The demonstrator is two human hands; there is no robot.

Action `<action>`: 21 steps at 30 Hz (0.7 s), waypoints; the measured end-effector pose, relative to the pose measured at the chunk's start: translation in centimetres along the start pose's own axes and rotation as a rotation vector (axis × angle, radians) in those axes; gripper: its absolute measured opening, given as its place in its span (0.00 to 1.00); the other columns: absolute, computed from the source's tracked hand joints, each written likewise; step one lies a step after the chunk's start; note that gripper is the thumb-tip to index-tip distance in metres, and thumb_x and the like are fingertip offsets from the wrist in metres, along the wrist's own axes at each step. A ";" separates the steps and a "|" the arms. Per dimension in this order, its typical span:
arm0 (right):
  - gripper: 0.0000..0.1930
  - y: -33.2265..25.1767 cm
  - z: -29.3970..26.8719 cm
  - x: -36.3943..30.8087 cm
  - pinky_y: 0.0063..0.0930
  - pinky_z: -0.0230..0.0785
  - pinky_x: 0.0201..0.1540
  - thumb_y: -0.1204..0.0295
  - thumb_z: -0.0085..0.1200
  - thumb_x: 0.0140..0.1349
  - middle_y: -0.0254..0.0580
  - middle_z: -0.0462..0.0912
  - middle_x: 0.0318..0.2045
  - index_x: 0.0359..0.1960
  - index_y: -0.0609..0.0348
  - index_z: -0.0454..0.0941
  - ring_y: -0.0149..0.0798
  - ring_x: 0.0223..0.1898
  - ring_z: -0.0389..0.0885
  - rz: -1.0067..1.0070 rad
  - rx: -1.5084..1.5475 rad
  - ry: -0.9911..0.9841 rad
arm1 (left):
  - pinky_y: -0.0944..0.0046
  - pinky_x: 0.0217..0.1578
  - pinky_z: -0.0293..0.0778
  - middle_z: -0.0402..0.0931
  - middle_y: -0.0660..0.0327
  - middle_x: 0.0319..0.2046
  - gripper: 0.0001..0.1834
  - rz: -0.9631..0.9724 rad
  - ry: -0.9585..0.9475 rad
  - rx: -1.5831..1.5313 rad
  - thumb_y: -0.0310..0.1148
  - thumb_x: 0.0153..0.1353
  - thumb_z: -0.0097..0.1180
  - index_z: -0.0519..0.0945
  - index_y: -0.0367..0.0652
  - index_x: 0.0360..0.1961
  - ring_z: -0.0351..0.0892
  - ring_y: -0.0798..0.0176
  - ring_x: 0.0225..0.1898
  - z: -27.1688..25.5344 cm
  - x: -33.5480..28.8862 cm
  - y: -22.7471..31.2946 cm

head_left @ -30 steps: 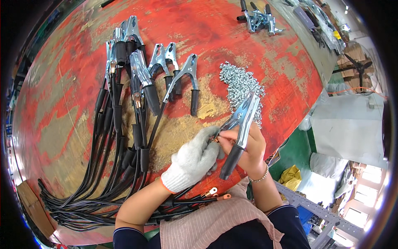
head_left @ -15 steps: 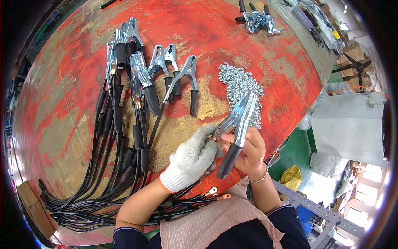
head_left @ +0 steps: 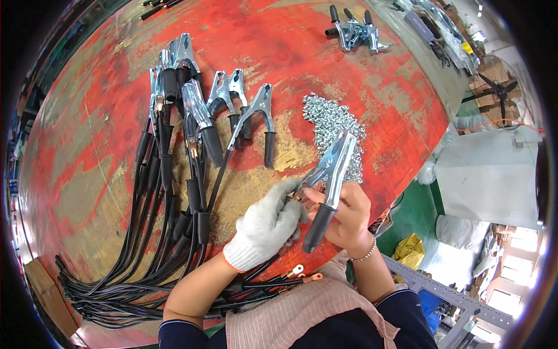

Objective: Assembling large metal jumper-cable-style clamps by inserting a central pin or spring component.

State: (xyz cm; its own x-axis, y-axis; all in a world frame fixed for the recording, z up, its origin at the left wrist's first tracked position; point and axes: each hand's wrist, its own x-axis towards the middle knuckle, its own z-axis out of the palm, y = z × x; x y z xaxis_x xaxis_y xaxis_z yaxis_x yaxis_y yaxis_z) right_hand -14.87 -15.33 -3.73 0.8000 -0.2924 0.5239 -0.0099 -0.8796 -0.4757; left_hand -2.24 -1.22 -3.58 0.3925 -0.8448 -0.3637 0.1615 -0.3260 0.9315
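My left hand (head_left: 263,225), in a white knit glove, pinches the cable end of a silver metal spring clamp (head_left: 338,168). A bit of copper shows at its fingertips, probably a cable lug. My right hand (head_left: 353,220) is bare, with a beaded bracelet at the wrist, and its fingers curl round the same clamp behind the black handle sleeve (head_left: 319,228). The clamp's jaws point away from me, over a heap of small silver screws (head_left: 332,122). What exactly the right fingertips press on is partly hidden.
Several clamps (head_left: 197,104) with black cables (head_left: 139,221) lie on the left of the worn red table (head_left: 93,116). Loose clamps (head_left: 356,34) sit at the far right. Cables with copper lugs (head_left: 313,278) lie against my apron. A yellow bag (head_left: 409,250) is beyond the table edge.
The view has shifted slightly. Both hands keep their hold on the clamp, with only a small movement at the fingertips by the copper piece.
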 end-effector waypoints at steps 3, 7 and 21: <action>0.23 0.6 -0.4 -0.6 0.31 0.64 0.30 0.70 0.70 0.39 0.34 0.72 0.26 0.43 0.51 0.87 0.38 0.27 0.70 0.013 0.010 0.006 | 0.70 0.33 0.74 0.77 0.60 0.33 0.21 -0.051 -0.021 0.002 0.26 0.67 0.45 0.66 0.34 0.61 0.75 0.73 0.31 -0.4 -0.2 1.8; 0.21 0.2 0.1 0.5 0.29 0.62 0.24 0.77 0.65 0.38 0.32 0.73 0.23 0.40 0.47 0.86 0.38 0.22 0.69 -0.023 0.021 0.032 | 0.69 0.28 0.74 0.79 0.60 0.29 0.20 -0.019 0.015 0.028 0.29 0.67 0.45 0.67 0.35 0.60 0.77 0.72 0.25 -0.3 -0.2 1.4; 0.13 9.7 -3.1 2.5 0.33 0.72 0.36 0.71 0.64 0.55 0.41 0.79 0.34 0.42 0.55 0.81 0.43 0.34 0.78 0.200 -0.002 0.054 | 0.57 0.22 0.75 0.79 0.52 0.22 0.24 0.392 0.659 0.897 0.34 0.62 0.54 0.70 0.40 0.60 0.79 0.50 0.19 -3.8 0.9 1.5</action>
State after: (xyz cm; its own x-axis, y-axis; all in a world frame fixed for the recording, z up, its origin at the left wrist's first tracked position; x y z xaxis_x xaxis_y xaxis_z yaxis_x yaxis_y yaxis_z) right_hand -14.83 -25.77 -4.92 0.7486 -0.4809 0.4565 -0.1666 -0.8028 -0.5725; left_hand 1.83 -0.87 -2.55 0.7081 -0.6568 0.2593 -0.6649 -0.4967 0.5578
